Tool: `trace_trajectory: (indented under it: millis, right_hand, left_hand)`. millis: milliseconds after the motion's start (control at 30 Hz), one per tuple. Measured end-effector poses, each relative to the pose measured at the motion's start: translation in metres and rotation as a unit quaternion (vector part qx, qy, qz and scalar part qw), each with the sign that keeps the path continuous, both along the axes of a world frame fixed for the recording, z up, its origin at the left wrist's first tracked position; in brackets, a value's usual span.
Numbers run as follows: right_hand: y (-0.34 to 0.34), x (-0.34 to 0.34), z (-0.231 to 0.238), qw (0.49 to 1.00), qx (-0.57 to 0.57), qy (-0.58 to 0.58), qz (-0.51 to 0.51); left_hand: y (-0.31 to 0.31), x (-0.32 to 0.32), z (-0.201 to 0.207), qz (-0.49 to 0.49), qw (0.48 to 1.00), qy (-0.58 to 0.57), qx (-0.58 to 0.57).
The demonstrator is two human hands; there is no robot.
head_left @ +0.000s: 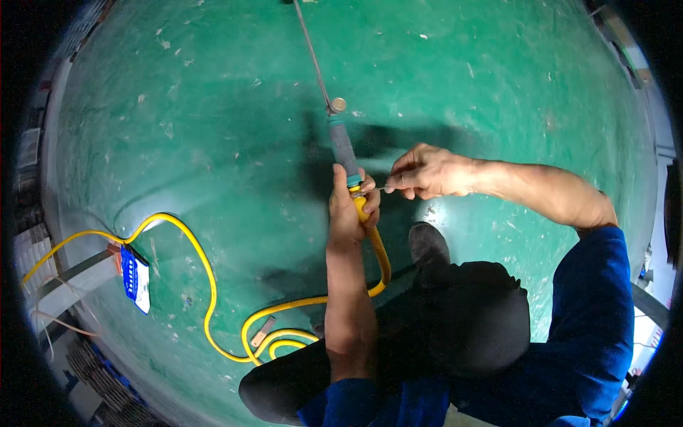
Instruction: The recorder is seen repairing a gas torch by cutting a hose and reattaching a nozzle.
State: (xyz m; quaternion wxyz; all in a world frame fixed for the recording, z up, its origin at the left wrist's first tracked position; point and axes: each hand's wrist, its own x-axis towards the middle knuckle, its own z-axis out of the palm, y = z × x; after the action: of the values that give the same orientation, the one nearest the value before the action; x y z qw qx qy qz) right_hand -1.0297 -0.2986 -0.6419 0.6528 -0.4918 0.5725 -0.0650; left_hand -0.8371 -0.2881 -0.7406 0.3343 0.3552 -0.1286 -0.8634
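Observation:
A long wand with a thin metal rod (311, 53) and a ribbed grey grip (343, 147) with teal ends points away from me. A small round brass-coloured knob (339, 105) sits where rod and grip meet. My left hand (346, 210) is wrapped round the grip's near end, where a yellow hose (378, 250) joins it. What looks like a metal clamp (356, 193) shows between the fingers at that joint. My right hand (429, 173) pinches a thin metal tool (382, 188), its tip at the joint. The tool's handle is hidden in the fingers.
The hose loops over the scuffed green floor (213, 92) to the left and crosses a metal beam (78, 276). A blue and white packet (135, 279) hangs by the beam's end. A small brown-handled item (263, 331) lies by the hose loops. My knees are bent close below.

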Motion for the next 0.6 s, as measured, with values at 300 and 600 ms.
trace_trajectory:
  millis: [300, 600]
  right_hand:
    - [0.022, -0.011, 0.002, 0.723, -0.557, 0.19, 0.363]
    - [0.016, 0.004, -0.024, 0.892, -0.392, 0.107, 0.2]
  left_hand:
    - [0.001, -0.01, 0.0, -0.004, 0.999, 0.008, 0.038]
    - [0.006, -0.008, -0.008, -0.015, 0.992, -0.122, 0.017]
